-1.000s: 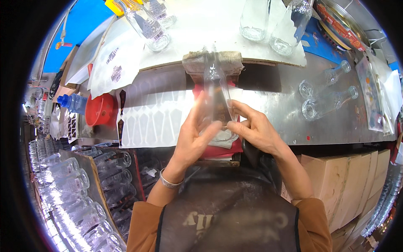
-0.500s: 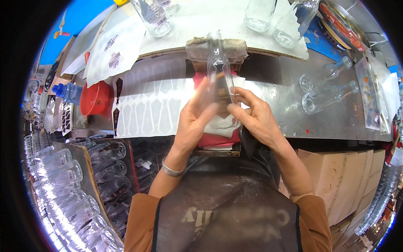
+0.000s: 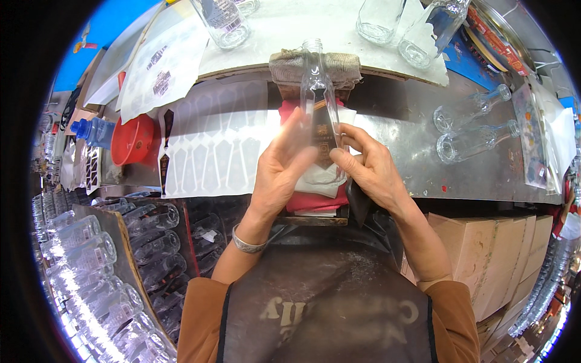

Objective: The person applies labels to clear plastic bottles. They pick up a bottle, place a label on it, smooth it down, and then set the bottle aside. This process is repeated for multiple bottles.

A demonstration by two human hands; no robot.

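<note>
A clear glass bottle (image 3: 313,81) lies with its neck pointing away from me, resting on a rolled beige cloth (image 3: 345,68). A dark label with gold marks (image 3: 322,128) is on its upper side. My right hand (image 3: 376,169) grips the bottle's right side, thumb on top and fingers curled at the edge. Along the left side is my left hand (image 3: 275,172), fingers stretched out and thumb apart, the tips blurred over the glass. White paper and red cloth (image 3: 302,202) lie beneath the bottle's base.
Left of the bottle lies a backing sheet (image 3: 212,142) with one dark label (image 3: 165,139) at its edge, beside a red bowl (image 3: 132,142). Two bottles (image 3: 475,142) lie at right; others stand on the back board (image 3: 290,24). Cartons (image 3: 466,260) and crated bottles (image 3: 78,245) flank me.
The view has shifted slightly. My left fingers stay blurred beside the bottle, and more of the label's gold marks now shows. My right hand keeps its grip.
</note>
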